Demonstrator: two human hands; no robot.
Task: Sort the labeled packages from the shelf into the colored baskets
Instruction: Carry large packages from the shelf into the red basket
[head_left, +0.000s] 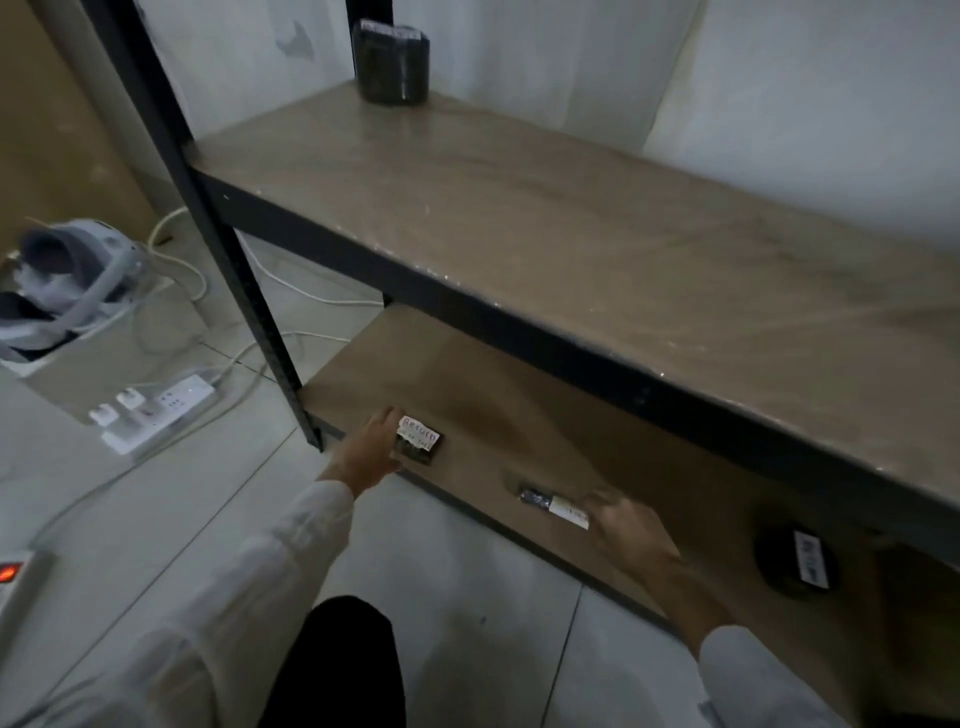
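Labeled packages sit on both boards of a dark-framed shelf (249, 291). A small dark package with a white "Return" label (420, 441) lies at the front left corner of the lower board. A slim dark package with a white label at its right end (553, 505) lies further right along the front edge. A round dark package with a white label (797, 564) sits well apart, under the shadow of the upper board. On that upper board a tall dark package (392, 62) stands upright at the back left, near the wall. The left hand (369, 449), in a white sleeve, reaches to the "Return" package and touches its left edge, thumb raised above the label; whether the fingers pinch it or only rest against it cannot be told. The right hand (631, 530) is blurred, its fingertips at the labeled end of the slim package, and its grip cannot be told either. On the tiled floor to the left lie a white power strip (161, 410) and white cables (291, 283).
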